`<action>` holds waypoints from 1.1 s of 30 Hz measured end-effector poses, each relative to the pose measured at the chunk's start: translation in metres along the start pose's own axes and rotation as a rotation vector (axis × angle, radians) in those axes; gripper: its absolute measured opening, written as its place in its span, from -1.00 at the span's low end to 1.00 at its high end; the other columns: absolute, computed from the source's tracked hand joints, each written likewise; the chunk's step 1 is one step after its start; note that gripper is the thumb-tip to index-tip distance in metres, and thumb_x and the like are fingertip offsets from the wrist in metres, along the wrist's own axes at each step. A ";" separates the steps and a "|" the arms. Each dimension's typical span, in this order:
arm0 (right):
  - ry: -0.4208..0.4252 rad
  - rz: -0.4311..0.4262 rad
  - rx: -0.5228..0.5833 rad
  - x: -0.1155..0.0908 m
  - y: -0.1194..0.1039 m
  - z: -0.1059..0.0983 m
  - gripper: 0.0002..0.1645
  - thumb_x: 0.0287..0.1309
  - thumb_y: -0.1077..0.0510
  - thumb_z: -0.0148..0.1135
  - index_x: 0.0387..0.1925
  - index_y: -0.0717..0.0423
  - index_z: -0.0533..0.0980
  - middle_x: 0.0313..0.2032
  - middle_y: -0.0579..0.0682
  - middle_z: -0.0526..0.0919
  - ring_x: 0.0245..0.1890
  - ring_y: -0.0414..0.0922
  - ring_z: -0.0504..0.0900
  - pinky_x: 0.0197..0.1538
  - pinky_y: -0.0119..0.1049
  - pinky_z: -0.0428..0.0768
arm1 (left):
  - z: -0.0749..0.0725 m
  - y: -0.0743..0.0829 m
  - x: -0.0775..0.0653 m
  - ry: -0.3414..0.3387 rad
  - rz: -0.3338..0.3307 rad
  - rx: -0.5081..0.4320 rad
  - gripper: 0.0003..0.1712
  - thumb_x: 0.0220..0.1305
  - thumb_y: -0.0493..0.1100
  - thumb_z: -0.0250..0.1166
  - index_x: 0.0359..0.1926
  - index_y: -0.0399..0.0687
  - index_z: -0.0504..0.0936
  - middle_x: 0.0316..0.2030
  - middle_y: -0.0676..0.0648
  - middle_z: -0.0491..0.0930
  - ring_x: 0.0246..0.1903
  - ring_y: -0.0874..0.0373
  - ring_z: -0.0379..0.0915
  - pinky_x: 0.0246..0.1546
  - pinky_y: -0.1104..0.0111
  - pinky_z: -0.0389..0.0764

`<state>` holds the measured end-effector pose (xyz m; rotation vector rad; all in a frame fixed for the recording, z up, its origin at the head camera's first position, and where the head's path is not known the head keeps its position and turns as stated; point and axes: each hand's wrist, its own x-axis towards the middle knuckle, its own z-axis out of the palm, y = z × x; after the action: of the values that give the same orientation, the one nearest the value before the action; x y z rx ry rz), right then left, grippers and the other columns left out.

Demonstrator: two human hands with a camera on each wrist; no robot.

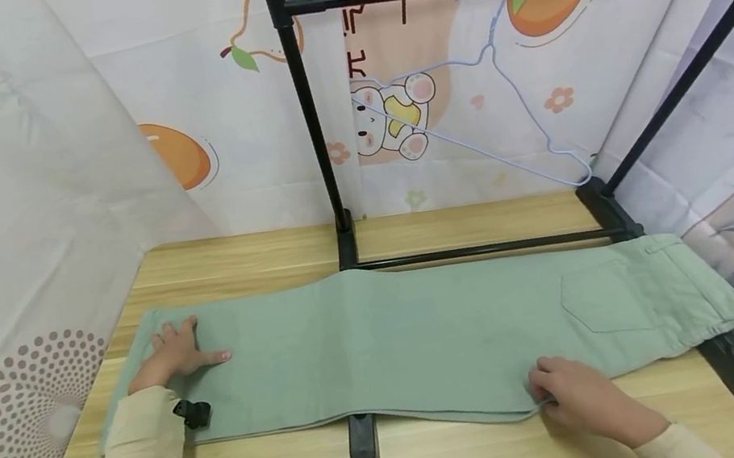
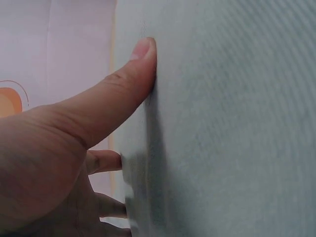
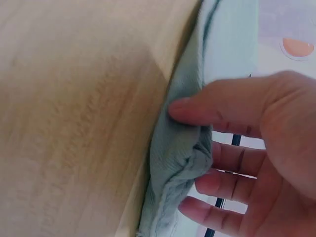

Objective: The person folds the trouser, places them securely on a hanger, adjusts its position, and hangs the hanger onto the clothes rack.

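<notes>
The right hand [image 1: 584,397] pinches folded, fine-ribbed green trousers [image 1: 429,332] by one edge; the left hand [image 1: 172,357] touches them, fingers spread.

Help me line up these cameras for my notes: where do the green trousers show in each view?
Head: the green trousers lie flat across the middle.
Left wrist: the green trousers fill the right side, touched by the left hand.
Right wrist: the green trousers run down the middle, pinched by the right hand.
Shared landmark: the curtain, with orange print showing in all three.
</notes>
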<state>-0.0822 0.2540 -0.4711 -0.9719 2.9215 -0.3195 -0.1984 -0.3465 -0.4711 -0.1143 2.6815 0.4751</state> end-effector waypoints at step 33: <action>0.241 -0.019 0.006 -0.023 -0.006 0.004 -0.39 -0.58 0.55 0.23 -0.64 -0.22 0.28 -0.54 -0.42 0.19 -0.50 -0.47 0.10 -0.47 -0.56 0.17 | 0.001 0.001 -0.004 0.002 -0.035 -0.073 0.37 0.03 0.35 0.39 0.43 -0.48 -0.15 0.32 -0.71 -0.34 0.30 -0.71 -0.46 0.05 -0.62 -0.08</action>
<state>-0.0602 0.2622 -0.4738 -1.0280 3.1237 -0.4785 -0.1946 -0.3447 -0.4701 -0.1822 2.6599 0.5629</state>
